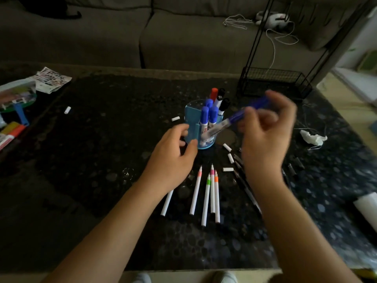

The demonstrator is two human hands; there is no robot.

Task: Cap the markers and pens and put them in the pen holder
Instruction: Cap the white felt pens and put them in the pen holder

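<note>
Dim room, right hand [265, 127] motion-blurred, edges warped.

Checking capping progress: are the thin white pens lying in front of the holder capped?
Uncapped: the white pens show bare coloured tips, and small white caps lie loose on the table.

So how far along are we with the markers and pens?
Partly done. Six capped markers stand in the blue holder. The right hand holds a blue marker over it; the left hand is beside the holder. Five uncapped white pens, loose white caps and dark pens remain on the table.
</note>
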